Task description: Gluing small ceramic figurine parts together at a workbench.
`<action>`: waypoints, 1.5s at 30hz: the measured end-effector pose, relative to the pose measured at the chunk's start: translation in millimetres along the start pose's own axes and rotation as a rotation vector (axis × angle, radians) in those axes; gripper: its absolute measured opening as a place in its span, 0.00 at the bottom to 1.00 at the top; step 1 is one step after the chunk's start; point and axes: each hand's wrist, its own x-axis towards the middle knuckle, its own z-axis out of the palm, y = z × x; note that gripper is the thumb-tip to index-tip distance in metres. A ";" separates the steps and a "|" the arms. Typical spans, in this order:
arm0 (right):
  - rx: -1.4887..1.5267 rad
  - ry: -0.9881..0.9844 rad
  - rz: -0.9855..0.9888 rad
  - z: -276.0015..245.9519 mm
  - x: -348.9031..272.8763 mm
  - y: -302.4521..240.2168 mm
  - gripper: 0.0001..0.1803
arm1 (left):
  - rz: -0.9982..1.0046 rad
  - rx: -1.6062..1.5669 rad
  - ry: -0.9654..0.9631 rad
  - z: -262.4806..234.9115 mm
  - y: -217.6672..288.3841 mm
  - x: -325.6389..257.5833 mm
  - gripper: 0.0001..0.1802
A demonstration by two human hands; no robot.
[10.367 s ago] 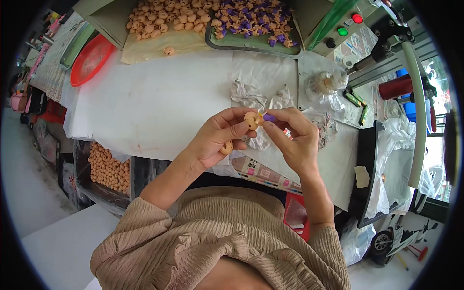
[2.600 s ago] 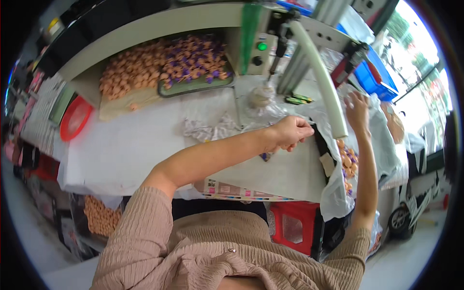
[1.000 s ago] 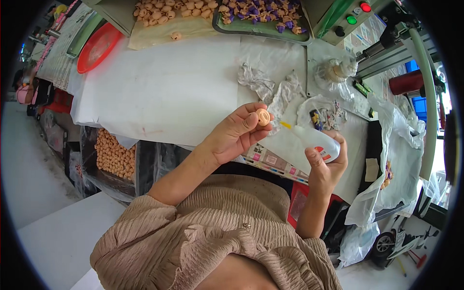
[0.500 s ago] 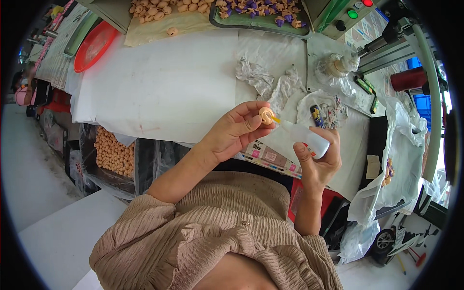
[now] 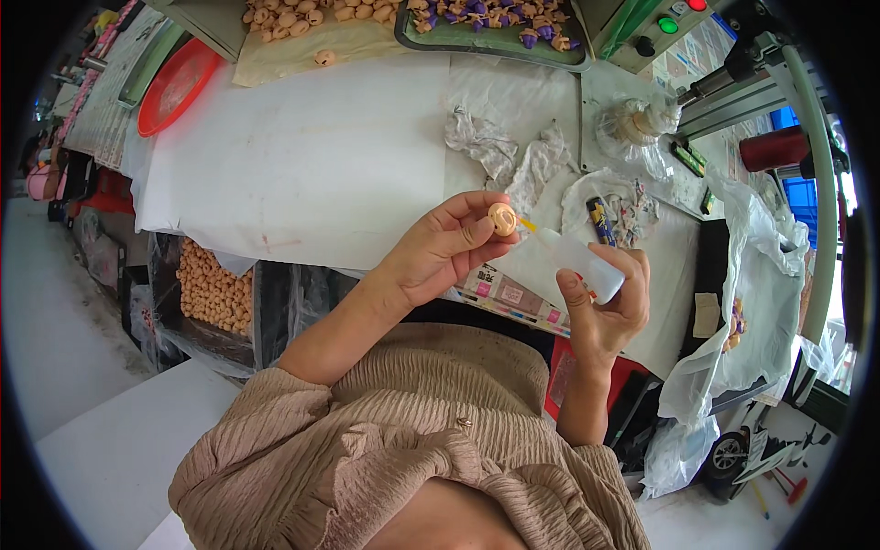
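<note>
Between the thumb and fingers of my left hand (image 5: 445, 246) is a small round peach-coloured plastic doll head (image 5: 500, 217), its hollow, ridged side facing up. My right hand (image 5: 607, 312) is wrapped round a white squeeze bottle (image 5: 591, 267), tilted so that its thin yellow nozzle (image 5: 529, 225) points at the doll head. A small gap seems to separate the nozzle's tip from the head's rim. Both hands are held above the table's near edge. My palm and fingers hide part of the bottle.
White paper covers the table (image 5: 302, 165). Crumpled cloths (image 5: 543, 170) lie beyond my hands, near a dark battery-like cylinder (image 5: 600, 220). A tray (image 5: 495, 52) of purple-and-peach figures stands at the back. A bin of peach pieces (image 5: 215, 289) sits lower left; a machine arm (image 5: 706, 87) stands right.
The bottle's nozzle has drawn back slightly to the right, off the doll head. The head has turned a little in my left fingers.
</note>
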 end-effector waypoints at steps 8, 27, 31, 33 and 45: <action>-0.087 0.014 -0.054 -6.0 -2.2 -7.8 0.20 | 0.003 0.028 0.008 -0.4 0.0 0.2 0.18; -0.053 0.033 -0.037 -2.7 -4.4 -6.2 0.21 | 0.018 0.019 -0.002 -1.0 -2.5 3.8 0.20; -0.053 0.006 -0.044 -3.0 -3.6 -6.2 0.21 | 0.013 0.015 -0.006 -1.4 -2.4 3.8 0.21; -0.041 0.003 -0.040 -3.2 -3.5 -6.0 0.21 | 0.014 0.013 -0.008 -1.9 -2.3 3.7 0.20; -0.043 0.073 -0.015 -5.7 -4.7 8.0 0.20 | 0.020 0.018 -0.023 -0.4 2.8 4.3 0.20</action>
